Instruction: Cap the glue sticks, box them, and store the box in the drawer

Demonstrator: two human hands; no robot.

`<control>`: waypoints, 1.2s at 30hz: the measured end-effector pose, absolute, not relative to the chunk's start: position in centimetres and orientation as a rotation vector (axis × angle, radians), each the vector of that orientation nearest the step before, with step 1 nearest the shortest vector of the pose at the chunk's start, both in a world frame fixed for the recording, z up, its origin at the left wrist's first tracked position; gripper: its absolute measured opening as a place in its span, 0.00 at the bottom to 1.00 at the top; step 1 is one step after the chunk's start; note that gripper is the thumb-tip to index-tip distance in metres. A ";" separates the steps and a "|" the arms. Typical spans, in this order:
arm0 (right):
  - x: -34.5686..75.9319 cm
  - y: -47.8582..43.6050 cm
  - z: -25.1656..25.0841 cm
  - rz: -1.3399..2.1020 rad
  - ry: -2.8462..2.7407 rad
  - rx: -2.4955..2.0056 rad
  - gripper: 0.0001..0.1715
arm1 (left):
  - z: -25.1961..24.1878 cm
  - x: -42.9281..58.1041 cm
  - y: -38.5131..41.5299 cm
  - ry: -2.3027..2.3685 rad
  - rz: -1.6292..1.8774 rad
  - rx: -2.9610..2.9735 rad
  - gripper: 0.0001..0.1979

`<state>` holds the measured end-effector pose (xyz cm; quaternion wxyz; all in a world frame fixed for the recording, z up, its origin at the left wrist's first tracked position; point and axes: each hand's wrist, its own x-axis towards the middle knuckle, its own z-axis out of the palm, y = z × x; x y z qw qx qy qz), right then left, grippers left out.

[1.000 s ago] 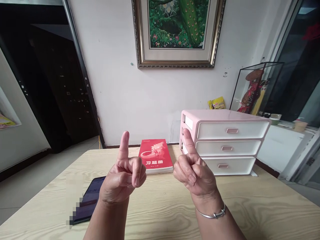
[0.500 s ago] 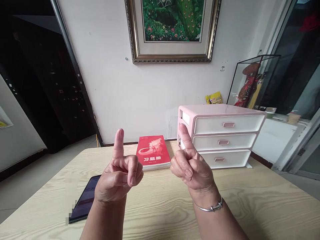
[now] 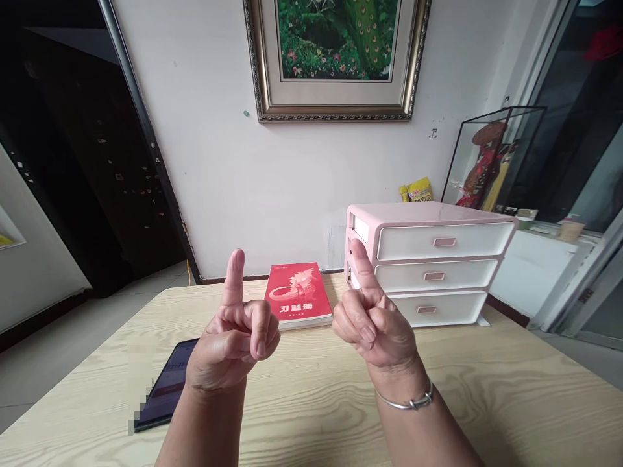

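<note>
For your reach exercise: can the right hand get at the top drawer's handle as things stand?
Probably yes: the right hand holds nothing, and nothing stands between it and the top drawer's handle.

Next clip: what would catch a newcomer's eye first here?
Two raised hands fill the foreground, the left hand and right hand each pointing an index finger upward and holding nothing. Between them, farther back on the wooden table, lies a red book, with a pink three-drawer organizer to its right. A gold-framed peacock picture hangs above.
</note>
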<state>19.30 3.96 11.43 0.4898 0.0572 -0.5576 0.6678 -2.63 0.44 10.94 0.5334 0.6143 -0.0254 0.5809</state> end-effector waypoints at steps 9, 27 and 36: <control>19.1 4.1 11.3 1.618 -1.354 0.108 0.55 | 10.9 -2.8 0.6 -0.047 1.385 1.471 0.52; 19.0 4.3 11.2 1.605 -1.378 0.071 0.57 | 10.8 -3.0 0.7 -0.052 1.391 1.467 0.52; 19.0 4.5 11.1 1.612 -1.371 0.107 0.55 | 10.8 -3.0 0.8 -0.048 1.397 1.470 0.52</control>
